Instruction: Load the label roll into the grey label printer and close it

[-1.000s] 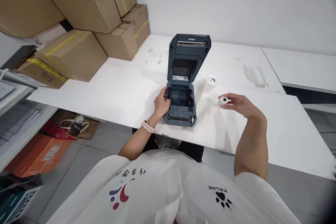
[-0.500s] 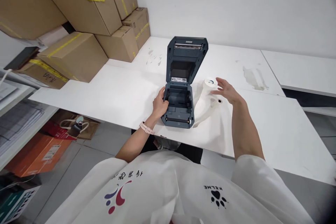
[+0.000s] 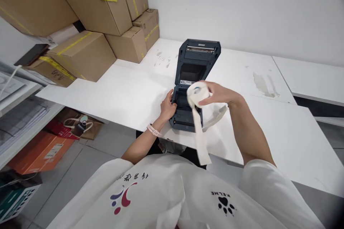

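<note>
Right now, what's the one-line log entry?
left hand: clasping open dark-grey plastic printer; right hand: holding round white paper roll above printer; white paper strip: hanging from roll

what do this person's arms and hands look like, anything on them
The left hand and right hand are both ungloved. A pale pink wristband, apparently perforated, circles the left wrist; none shows on the right. The sleeves are white, loose and short.

Taped cardboard boxes (image 3: 86, 7) stacked at left; orange box (image 3: 34, 154) lower down.
</note>
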`<state>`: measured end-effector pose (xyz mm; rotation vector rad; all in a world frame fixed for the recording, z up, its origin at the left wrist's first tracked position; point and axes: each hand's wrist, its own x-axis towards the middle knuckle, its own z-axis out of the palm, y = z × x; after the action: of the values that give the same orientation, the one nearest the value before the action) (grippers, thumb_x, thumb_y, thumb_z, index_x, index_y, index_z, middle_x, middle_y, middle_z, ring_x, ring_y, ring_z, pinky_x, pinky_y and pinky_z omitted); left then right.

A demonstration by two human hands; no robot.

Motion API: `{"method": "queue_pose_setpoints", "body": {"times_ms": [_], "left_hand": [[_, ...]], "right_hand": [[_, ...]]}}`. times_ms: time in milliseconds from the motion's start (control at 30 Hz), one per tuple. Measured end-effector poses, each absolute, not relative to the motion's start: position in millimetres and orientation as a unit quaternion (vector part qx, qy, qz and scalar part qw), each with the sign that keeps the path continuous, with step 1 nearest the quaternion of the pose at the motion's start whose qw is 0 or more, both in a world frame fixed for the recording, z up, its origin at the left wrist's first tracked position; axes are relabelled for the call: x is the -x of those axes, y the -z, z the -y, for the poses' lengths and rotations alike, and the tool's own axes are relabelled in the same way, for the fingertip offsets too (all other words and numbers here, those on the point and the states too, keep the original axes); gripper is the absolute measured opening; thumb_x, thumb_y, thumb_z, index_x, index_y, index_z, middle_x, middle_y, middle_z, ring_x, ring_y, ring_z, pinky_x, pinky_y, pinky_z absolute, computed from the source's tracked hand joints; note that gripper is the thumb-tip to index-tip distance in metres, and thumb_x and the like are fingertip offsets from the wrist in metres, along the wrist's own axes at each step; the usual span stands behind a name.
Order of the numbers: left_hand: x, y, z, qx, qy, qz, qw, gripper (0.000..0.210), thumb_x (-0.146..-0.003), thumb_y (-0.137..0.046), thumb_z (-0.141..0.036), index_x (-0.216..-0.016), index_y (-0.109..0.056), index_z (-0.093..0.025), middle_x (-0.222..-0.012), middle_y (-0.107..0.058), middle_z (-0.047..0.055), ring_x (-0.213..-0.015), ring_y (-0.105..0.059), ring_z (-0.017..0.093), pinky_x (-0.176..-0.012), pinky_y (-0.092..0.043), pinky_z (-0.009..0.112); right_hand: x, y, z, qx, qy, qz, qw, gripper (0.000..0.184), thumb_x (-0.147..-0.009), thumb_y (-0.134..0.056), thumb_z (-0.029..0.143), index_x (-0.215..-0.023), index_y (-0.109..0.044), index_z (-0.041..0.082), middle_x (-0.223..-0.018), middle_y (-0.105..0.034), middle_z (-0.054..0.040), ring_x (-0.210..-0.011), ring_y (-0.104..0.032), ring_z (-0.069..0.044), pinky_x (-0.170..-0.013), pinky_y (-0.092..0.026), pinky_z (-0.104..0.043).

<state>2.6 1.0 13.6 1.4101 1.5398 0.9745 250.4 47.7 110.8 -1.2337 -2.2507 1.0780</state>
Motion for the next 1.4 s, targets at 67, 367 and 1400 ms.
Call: {"method": "queue_pose_setpoints", "body": {"times_ms": [67,367,1400], "left_hand": [[-3.2,-14.1,-0.9,-0.557,-0.387,-0.613,0.406,0.088,-0.077,-0.055,-0.007,-0.162,-0.041,-0.025,-0.153,-0.065,0.008,-0.145,-0.059,0.032,-0.125,-0.041,0.056],[-3.5,-15.6,1.4,-0.564,-0.384,-0.611,0.402,0.086,-0.080,-0.052,-0.005,-0.163,-0.039,-0.020,-0.154,-0.064,0.011,-0.147,-0.057,0.030,-0.124,-0.041,0.052],[-4.3,0.5,0.2,-0.541,-0.460,-0.530,0.464,0.071,-0.083,-0.048,-0.012,-0.154,-0.048,-0.024,-0.161,-0.054,0.009,-0.145,-0.056,0.025,-0.115,-0.052,0.038]], "right_hand": [[-213.8,-125.3,-43.5,0.435,-0.273,0.857,0.029,0.065,-0.067,-0.085,0.041,-0.127,-0.065,0.023,-0.128,-0.074,-0.0089,-0.114,-0.070,-0.035,-0.093,-0.056,-0.043],[-152.4,-94.9,-63.9,0.477,-0.120,0.854,-0.168,0.061,-0.072,-0.083,0.034,-0.126,-0.065,0.012,-0.128,-0.073,-0.0205,-0.119,-0.069,-0.041,-0.092,-0.055,-0.045],[-152.8,-2.7,116.3,0.524,-0.038,0.815,0.242,0.059,-0.108,-0.043,0.051,-0.163,-0.041,0.028,-0.163,-0.053,-0.0144,-0.157,-0.041,-0.039,-0.123,-0.039,-0.066]]}}
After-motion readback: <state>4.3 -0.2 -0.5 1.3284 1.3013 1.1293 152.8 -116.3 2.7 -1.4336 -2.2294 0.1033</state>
